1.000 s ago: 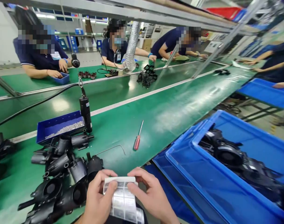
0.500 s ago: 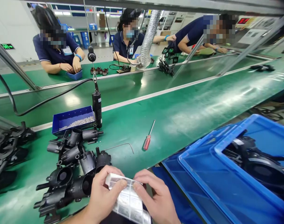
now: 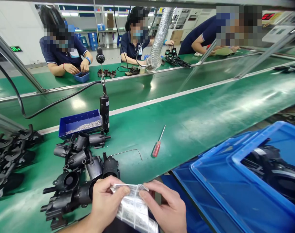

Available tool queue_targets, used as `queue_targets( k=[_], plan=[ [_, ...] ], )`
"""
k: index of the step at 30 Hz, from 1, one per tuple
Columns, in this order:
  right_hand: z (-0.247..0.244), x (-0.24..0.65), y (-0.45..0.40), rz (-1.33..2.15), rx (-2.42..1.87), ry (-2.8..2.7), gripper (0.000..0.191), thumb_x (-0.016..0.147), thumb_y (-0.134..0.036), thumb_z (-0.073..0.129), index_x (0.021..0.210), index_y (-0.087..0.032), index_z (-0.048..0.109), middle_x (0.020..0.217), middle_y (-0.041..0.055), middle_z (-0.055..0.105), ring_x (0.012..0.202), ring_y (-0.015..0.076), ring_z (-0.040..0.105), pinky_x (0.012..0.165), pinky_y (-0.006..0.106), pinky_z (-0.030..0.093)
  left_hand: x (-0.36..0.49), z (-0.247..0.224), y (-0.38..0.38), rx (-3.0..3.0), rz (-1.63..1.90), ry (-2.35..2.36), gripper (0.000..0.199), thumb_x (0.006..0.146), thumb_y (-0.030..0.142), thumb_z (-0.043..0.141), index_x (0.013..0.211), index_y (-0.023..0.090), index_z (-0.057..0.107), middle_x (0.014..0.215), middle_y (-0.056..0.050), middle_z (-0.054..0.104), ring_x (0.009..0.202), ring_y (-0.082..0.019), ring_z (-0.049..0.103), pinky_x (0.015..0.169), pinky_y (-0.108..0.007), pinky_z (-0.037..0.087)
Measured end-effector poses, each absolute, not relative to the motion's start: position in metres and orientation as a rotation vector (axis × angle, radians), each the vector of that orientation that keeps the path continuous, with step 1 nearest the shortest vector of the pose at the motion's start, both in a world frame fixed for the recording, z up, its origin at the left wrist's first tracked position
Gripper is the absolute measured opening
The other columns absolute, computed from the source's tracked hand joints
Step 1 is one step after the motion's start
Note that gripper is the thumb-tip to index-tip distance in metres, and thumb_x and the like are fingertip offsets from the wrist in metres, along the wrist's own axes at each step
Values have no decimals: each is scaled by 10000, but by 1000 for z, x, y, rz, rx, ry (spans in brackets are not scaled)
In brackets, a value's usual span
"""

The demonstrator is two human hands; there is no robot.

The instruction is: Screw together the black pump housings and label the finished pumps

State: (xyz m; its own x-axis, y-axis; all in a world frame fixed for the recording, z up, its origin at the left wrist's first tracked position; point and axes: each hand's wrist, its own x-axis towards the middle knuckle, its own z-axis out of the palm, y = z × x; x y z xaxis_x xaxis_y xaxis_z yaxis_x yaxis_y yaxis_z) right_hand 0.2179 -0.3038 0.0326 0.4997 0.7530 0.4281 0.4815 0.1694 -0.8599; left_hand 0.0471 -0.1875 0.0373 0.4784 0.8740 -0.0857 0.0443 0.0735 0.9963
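A sheet of silvery labels [image 3: 134, 208] is stretched between my two hands at the bottom centre, its top edge bent over. My left hand [image 3: 106, 200] pinches the sheet's upper left part, thumb on the front. On the upper right part, my right hand [image 3: 164, 204] grips it between thumb and fingers. Black plastic housings [image 3: 94, 166] lie just beyond and left of my left hand. Farther off on the green surface are a bent metal rod [image 3: 128, 150] and a screwdriver with a red handle [image 3: 156, 149].
A blue tray of small screws [image 3: 62, 127] sits beside a hanging black electric screwdriver [image 3: 104, 111]. More black parts [image 3: 14, 155] lie at far left. Blue crates [image 3: 210, 168] with black parts stand at right. Three people work across the green bench [image 3: 142, 119].
The camera view has shifted slightly, so the bench items appear farther right. The sheet's top edge looks more folded between my fingers. Across the bench, a person's hand has lowered the black cables.
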Motion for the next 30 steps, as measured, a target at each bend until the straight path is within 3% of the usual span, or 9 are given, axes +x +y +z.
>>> queue_targets(
  k=[5,7,10,13,16,19,22,25,30],
  plan=[
    [25,223,-310,-137,-1453,-1373,290,968,21,743,1158,-184,821,1247,118,744,959,194,748,775,318,680,50,42,-185,1395,834,884,343,858,419,915,664,158,806,552,-37,670,470,-106,534,464,-161,419],
    [23,220,-313,-359,-1483,-1473,311,929,32,785,1138,-189,848,1261,117,699,1039,229,709,809,367,676,50,45,-186,1400,823,881,338,885,418,892,683,161,808,542,-29,663,463,-106,535,461,-160,417],
    [24,210,-314,-534,-1423,-1334,241,911,-35,836,983,-263,868,1131,83,637,1043,262,659,780,409,656,50,48,-187,1447,820,876,338,925,409,861,703,162,804,534,-16,647,460,-104,528,465,-164,413],
    [29,204,-311,-337,-1331,-1126,186,989,-160,776,948,-331,836,1113,74,649,1021,284,616,789,463,626,49,51,-186,1491,860,860,329,928,382,861,689,165,795,535,-9,646,456,-104,533,458,-169,406],
    [32,208,-308,195,-1399,-1215,331,1010,-236,762,1323,-345,754,1149,83,776,1213,349,667,989,551,625,49,50,-184,1542,902,801,267,900,317,880,681,183,808,546,-10,689,458,-113,580,471,-170,435],
    [30,210,-305,513,-1429,-1113,521,1011,-244,773,1499,-315,603,1007,32,826,1141,290,773,1100,477,606,47,47,-185,1607,902,719,150,883,250,886,742,213,852,628,-25,779,516,-139,684,535,-175,509],
    [28,205,-301,569,-1374,-976,527,1006,-186,760,1468,-322,546,896,-44,816,891,180,815,1023,318,623,45,45,-189,1567,853,720,70,943,272,842,899,227,873,766,-46,849,591,-162,762,573,-175,560],
    [30,202,-298,566,-1357,-916,529,970,-151,777,1415,-321,546,879,-58,824,1016,162,825,1013,241,609,42,43,-193,1445,829,743,183,1031,364,766,1018,195,836,850,-91,863,640,-190,788,583,-201,590],
    [27,204,-301,524,-1448,-941,476,1003,-248,812,1418,-304,586,913,-32,852,1084,184,818,1014,271,617,40,41,-192,1517,893,807,317,1043,393,762,820,170,790,618,-27,700,471,-103,557,470,-167,417]
  ],
)
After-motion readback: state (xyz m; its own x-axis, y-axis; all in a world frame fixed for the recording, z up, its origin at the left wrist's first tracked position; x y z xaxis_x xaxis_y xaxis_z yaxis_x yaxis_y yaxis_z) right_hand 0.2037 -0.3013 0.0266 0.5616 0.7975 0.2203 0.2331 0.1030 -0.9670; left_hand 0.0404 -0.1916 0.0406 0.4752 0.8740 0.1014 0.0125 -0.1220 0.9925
